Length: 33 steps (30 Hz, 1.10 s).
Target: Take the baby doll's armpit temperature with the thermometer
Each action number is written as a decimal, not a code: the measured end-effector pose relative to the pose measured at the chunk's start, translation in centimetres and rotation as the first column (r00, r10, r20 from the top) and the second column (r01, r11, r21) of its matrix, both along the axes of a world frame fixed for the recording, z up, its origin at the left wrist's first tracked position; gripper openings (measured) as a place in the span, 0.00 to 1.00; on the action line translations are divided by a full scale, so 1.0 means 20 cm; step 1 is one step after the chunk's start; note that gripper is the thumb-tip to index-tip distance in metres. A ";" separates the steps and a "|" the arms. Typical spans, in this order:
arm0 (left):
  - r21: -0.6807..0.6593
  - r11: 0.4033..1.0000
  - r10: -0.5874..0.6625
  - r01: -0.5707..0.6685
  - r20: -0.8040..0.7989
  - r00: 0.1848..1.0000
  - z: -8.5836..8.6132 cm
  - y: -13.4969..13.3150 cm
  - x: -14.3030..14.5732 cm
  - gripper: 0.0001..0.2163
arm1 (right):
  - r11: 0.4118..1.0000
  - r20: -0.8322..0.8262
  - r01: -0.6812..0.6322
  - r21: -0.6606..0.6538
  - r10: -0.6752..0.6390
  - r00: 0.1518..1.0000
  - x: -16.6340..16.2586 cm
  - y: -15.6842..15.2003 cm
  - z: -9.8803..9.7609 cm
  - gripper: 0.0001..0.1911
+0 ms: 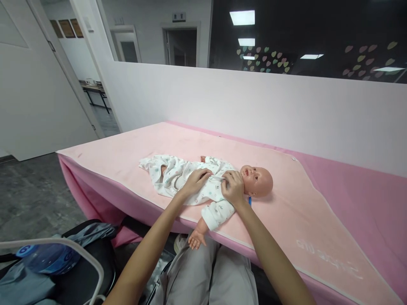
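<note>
A baby doll (258, 181) lies on its back, its bald head to the right. It wears a white patterned romper (171, 165), and one doll hand (197, 239) hangs past the near table edge. At the belly, my left hand (199, 180) pinches the romper's front edge. My right hand (234, 184) is closed on the same edge at the chest, close to the doll's chin. Between my hands a strip of white cloth is drawn taut. My fingers hide the exact grip. A small blue piece (249, 201) shows beside the doll's neck.
A pale pink mat (302, 220) covers the table over a darker pink cloth (365, 195). A white wall with a window stands behind. At lower left, a black chair holds a large blue water bottle (49, 258) and grey cloth. My knees are under the near edge.
</note>
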<state>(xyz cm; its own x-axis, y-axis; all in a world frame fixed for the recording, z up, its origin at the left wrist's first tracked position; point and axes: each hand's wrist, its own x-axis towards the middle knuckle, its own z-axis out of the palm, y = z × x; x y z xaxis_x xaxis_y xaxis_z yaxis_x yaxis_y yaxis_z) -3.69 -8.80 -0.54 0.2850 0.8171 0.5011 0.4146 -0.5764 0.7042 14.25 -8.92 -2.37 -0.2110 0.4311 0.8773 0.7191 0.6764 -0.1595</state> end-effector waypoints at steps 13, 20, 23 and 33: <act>0.008 0.999 -0.041 0.041 -0.005 0.999 0.01 -0.02 -0.02 0.11 | 0.999 -0.010 -0.035 0.040 0.036 0.999 0.01 0.00 -0.02 0.06; 0.057 0.993 0.104 -0.102 -0.027 0.994 -0.01 -0.03 0.02 0.11 | 0.993 -0.003 -0.094 0.070 0.095 0.995 0.03 0.01 -0.03 0.06; 0.069 0.990 0.128 -0.126 -0.017 0.992 -0.02 -0.03 0.03 0.10 | 0.991 -0.002 -0.119 0.063 0.119 0.993 0.04 0.00 -0.03 0.06; 0.052 0.993 0.099 -0.102 0.060 0.993 -0.01 -0.03 0.02 0.10 | 0.992 0.014 -0.094 0.085 0.094 0.996 0.03 -0.02 -0.01 0.08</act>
<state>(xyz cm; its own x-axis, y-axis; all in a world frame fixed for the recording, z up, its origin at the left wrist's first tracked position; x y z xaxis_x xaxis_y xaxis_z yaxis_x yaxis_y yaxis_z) -3.24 -9.31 -0.80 0.1720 0.8108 0.5595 0.4323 -0.5725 0.6967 14.95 -9.24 -2.62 -0.2556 0.3322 0.9079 0.6528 0.7520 -0.0913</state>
